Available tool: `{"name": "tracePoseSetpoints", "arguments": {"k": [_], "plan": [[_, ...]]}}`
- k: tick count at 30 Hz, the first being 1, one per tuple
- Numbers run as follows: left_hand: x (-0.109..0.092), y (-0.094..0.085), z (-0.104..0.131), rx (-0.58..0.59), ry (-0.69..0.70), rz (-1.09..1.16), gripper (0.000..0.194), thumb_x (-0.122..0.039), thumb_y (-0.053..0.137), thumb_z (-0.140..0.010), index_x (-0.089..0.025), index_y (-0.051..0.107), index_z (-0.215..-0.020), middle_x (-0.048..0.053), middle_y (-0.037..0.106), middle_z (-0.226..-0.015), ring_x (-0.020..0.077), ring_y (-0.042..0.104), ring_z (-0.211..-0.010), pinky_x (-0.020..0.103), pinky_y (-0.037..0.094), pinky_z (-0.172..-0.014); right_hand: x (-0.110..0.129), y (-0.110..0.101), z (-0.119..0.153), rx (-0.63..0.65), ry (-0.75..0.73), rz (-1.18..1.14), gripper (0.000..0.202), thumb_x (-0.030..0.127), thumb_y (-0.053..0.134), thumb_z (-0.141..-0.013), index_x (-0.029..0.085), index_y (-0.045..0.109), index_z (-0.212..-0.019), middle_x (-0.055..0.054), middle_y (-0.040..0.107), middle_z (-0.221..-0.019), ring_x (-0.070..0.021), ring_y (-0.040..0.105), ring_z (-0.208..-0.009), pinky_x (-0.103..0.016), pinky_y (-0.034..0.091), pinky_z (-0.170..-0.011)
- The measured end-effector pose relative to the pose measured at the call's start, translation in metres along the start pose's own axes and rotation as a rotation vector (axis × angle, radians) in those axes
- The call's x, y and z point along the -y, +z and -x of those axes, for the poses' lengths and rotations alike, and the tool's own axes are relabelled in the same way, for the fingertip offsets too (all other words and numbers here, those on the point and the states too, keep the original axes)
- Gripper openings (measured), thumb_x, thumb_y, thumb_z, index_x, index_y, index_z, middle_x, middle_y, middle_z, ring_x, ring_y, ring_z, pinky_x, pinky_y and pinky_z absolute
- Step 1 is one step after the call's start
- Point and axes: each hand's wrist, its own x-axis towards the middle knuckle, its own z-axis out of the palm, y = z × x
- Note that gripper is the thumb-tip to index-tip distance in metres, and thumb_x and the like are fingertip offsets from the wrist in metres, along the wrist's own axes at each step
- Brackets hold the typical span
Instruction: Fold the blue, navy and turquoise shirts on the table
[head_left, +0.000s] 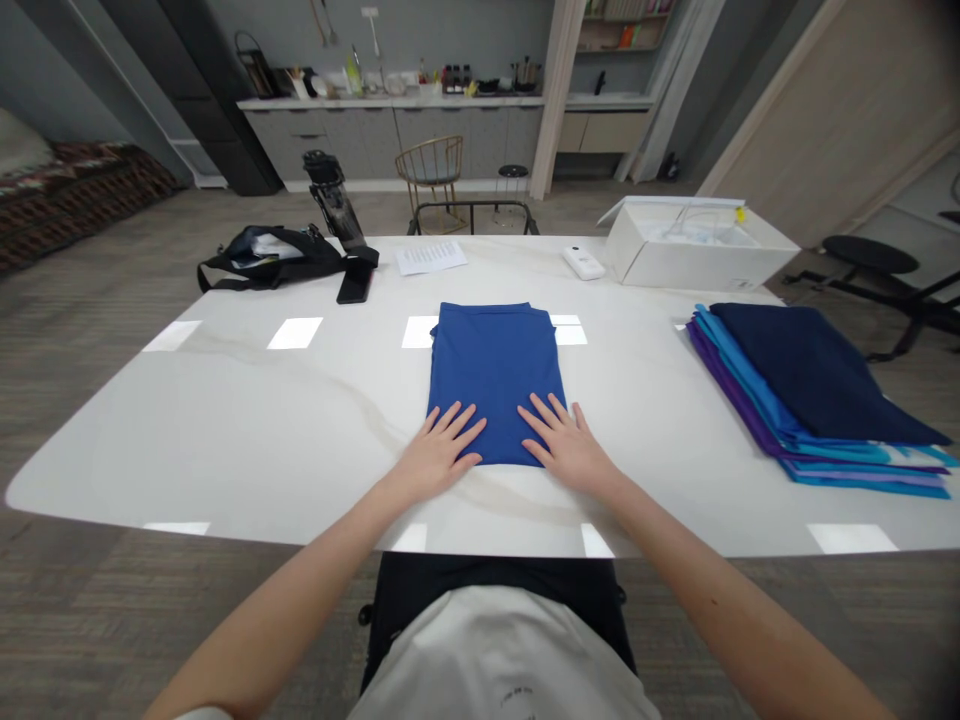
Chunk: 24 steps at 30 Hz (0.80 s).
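A blue piece of cloth (pixel 496 365), folded into a rectangle, lies flat on the white table (pixel 300 440) in front of me. My left hand (pixel 442 452) rests on its near left corner with the fingers spread. On the near right corner lies my right hand (pixel 564 445), its fingers also spread and flat. Neither hand grips anything. Whether the cloth is a garment I cannot tell, though a seam-like band runs along its far edge. Over at the right is a stack of folded cloths (pixel 817 380) in dark navy, blue, turquoise and purple.
Beyond the stack stands an open white box (pixel 694 245), with a small white device (pixel 583 263) beside it. A paper sheet (pixel 431 257) lies at the far edge. Far left are a black bag (pixel 274 255), a dark bottle (pixel 337 205) and a phone (pixel 355 284).
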Motion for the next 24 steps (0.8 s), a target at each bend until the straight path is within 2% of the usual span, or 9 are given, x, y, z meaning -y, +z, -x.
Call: {"name": "tracePoseSetpoints", "arguments": {"k": [3, 5, 7, 10, 15, 20, 24], "plan": [[0.01, -0.008, 0.016, 0.034, 0.058, 0.06, 0.052, -0.047, 0.041, -0.106, -0.029, 0.046, -0.154, 0.005, 0.038, -0.165, 0.0251, 0.031, -0.155, 0.051, 0.029, -0.126, -0.001, -0.006, 0.018, -0.014, -0.073, -0.048, 0.048, 0.046, 0.042, -0.106, 0.038, 0.05, -0.152, -0.003, 0.031, -0.168, -0.0345, 0.025, -0.155, -0.071, 0.019, -0.12], [0.017, -0.011, 0.026, 0.021, 0.101, 0.081, 0.046, -0.04, 0.043, -0.106, -0.028, 0.053, -0.149, 0.006, 0.048, -0.159, 0.0216, 0.042, -0.149, 0.047, 0.034, -0.125, -0.002, -0.011, 0.029, -0.057, -0.136, -0.079, 0.038, 0.038, 0.047, -0.105, 0.037, 0.065, -0.138, -0.005, 0.046, -0.159, -0.0315, 0.039, -0.148, -0.065, 0.024, -0.121], [0.022, -0.014, 0.036, -0.015, 0.13, 0.073, 0.041, -0.031, 0.044, -0.106, -0.026, 0.06, -0.143, 0.007, 0.058, -0.15, 0.0199, 0.053, -0.14, 0.044, 0.04, -0.121, -0.006, -0.014, 0.04, -0.105, -0.162, -0.104, 0.031, 0.033, 0.052, -0.102, 0.033, 0.073, -0.126, -0.008, 0.059, -0.144, -0.0286, 0.053, -0.134, -0.057, 0.035, -0.117], [0.028, -0.017, 0.047, -0.07, 0.134, 0.011, 0.037, -0.019, 0.045, -0.103, -0.021, 0.067, -0.133, 0.009, 0.067, -0.138, 0.0211, 0.064, -0.127, 0.042, 0.049, -0.113, -0.016, -0.017, 0.053, -0.146, -0.168, -0.108, 0.03, 0.027, 0.052, -0.101, 0.028, 0.073, -0.123, -0.01, 0.067, -0.127, -0.0268, 0.061, -0.118, -0.049, 0.046, -0.105], [0.026, -0.021, 0.052, -0.075, 0.07, -0.077, 0.036, -0.005, 0.051, -0.094, -0.019, 0.069, -0.122, 0.01, 0.073, -0.118, 0.0235, 0.068, -0.11, 0.038, 0.057, -0.096, -0.024, -0.016, 0.063, -0.152, -0.155, -0.037, 0.036, 0.013, 0.045, -0.1, 0.023, 0.071, -0.122, -0.01, 0.07, -0.117, -0.0265, 0.063, -0.109, -0.045, 0.05, -0.096], [0.015, -0.023, 0.054, -0.094, 0.058, -0.102, 0.023, -0.01, 0.053, -0.095, -0.019, 0.069, -0.109, 0.009, 0.071, -0.103, 0.025, 0.066, -0.098, 0.041, 0.055, -0.088, -0.019, -0.014, 0.071, -0.174, -0.165, -0.066, 0.036, 0.008, 0.042, -0.098, 0.018, 0.071, -0.115, -0.011, 0.071, -0.109, -0.0259, 0.064, -0.103, -0.044, 0.053, -0.094], [-0.003, -0.03, 0.072, -0.057, 0.12, -0.056, 0.022, -0.009, 0.052, -0.093, -0.02, 0.069, -0.101, 0.007, 0.07, -0.096, 0.024, 0.064, -0.093, 0.041, 0.052, -0.087, -0.009, -0.021, 0.097, -0.139, -0.159, -0.144, 0.031, 0.012, 0.046, -0.098, 0.022, 0.073, -0.108, -0.009, 0.072, -0.098, -0.0243, 0.066, -0.091, -0.042, 0.055, -0.085]]}}
